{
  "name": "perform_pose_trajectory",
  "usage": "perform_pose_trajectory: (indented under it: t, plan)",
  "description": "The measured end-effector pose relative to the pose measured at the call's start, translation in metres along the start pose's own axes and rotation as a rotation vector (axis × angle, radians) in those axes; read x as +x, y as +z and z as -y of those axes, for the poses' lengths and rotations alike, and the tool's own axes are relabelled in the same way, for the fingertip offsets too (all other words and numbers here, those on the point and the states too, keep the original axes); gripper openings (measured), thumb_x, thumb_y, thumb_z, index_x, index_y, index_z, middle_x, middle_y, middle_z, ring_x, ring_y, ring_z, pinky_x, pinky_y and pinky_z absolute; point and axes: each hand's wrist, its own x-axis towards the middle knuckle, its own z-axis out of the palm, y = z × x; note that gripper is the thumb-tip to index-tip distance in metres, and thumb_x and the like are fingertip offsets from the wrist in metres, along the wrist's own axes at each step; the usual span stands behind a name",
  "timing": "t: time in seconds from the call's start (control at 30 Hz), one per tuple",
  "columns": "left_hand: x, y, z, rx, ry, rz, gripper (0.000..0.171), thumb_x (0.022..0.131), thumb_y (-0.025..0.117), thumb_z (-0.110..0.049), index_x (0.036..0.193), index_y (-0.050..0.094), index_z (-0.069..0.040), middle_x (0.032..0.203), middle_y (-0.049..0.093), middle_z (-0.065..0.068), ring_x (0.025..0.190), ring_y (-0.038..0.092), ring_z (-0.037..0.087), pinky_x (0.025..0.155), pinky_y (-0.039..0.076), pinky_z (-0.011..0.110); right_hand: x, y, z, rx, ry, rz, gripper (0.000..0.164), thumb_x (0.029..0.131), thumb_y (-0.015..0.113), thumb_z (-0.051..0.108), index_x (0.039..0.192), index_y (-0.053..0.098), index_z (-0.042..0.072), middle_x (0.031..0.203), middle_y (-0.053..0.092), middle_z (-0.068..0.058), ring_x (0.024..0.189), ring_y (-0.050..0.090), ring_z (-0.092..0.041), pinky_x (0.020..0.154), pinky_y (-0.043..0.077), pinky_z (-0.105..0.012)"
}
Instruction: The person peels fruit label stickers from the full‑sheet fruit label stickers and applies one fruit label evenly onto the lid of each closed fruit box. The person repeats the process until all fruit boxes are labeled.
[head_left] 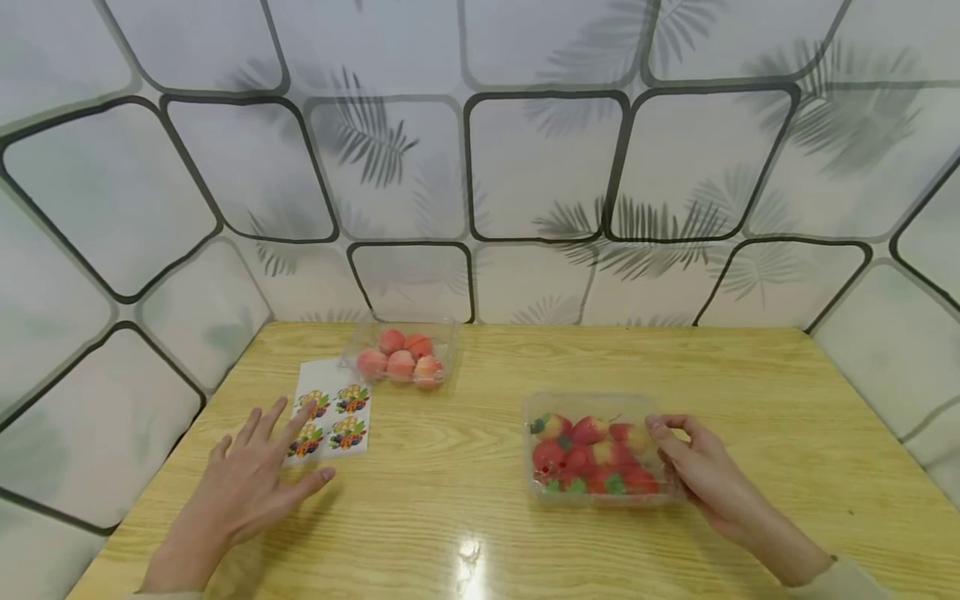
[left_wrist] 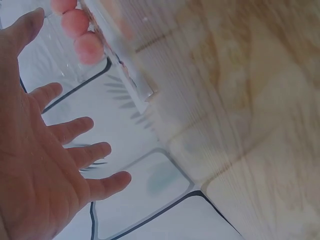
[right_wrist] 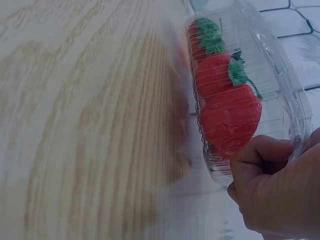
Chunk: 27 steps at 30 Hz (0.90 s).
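My right hand (head_left: 712, 483) grips the right edge of a clear plastic box (head_left: 592, 402), thumb on the near rim and fingers curled at the side. Inside are several red strawberries (head_left: 577, 458) with green leaves; the right wrist view shows them through the ribbed wall (right_wrist: 272, 100). Whether the box's base touches the table cannot be told. My left hand (head_left: 251, 487) is spread with straight fingers and holds nothing. Its fingertips overlap the left part of a white sheet of fruit stickers (head_left: 348, 433) in the head view. The left wrist view shows the palm (left_wrist: 35, 165) empty.
A second clear plastic box (head_left: 452, 333) with several peaches (head_left: 401, 365) stands at the back left, beside the sheet's top corner. The wood-grain table (head_left: 465, 475) meets patterned wall covering (head_left: 540, 167) at the back and sides. Light glares on the table's front.
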Motion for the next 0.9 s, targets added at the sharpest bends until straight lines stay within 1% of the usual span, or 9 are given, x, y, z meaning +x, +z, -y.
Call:
perform_pose_trajectory:
  t: [0.2,0.43,0.6,0.9]
  plan:
    - [-0.001,0.0,0.001,0.008,-0.005,-0.001,0.086,0.091,0.06,-0.068,0.161,0.032,-0.025,0.157,0.039,0.027,0.137,0.04,0.059,0.093,0.038,0.082,0.0,0.006,0.0,0.004,-0.008,0.011,0.058,0.107,0.046,0.05,0.14,0.03,0.005,0.07,0.038,0.008,0.057,0.039,-0.006,0.051,0.037,-0.024]
    - [-0.002,0.002,-0.001,0.013,-0.005,0.003,0.087,0.091,0.06,-0.069,0.16,0.034,-0.023,0.157,0.039,0.027,0.137,0.041,0.059,0.094,0.038,0.082,0.001,0.009,-0.003,0.021,-0.025,0.043,0.049,0.109,0.046,0.041,0.138,0.031,0.004,0.068,0.042,0.007,0.056,0.041,-0.007,0.051,0.038,-0.024]
    - [-0.002,0.003,-0.001,0.009,-0.003,0.004,0.086,0.091,0.06,-0.069,0.161,0.032,-0.025,0.157,0.039,0.027,0.137,0.041,0.059,0.093,0.039,0.082,0.002,0.011,-0.005,0.023,-0.021,0.04,0.051,0.109,0.049,0.042,0.138,0.032,0.004,0.07,0.043,0.006,0.059,0.041,-0.008,0.053,0.039,-0.025]
    - [0.0,0.004,-0.002,0.009,0.001,0.0,0.085,0.091,0.061,-0.068,0.161,0.031,-0.029,0.157,0.04,0.027,0.136,0.042,0.059,0.093,0.038,0.082,0.004,0.014,-0.006,0.034,-0.023,0.042,0.053,0.108,0.049,0.043,0.14,0.03,0.004,0.07,0.044,0.005,0.057,0.043,-0.008,0.054,0.043,-0.026]
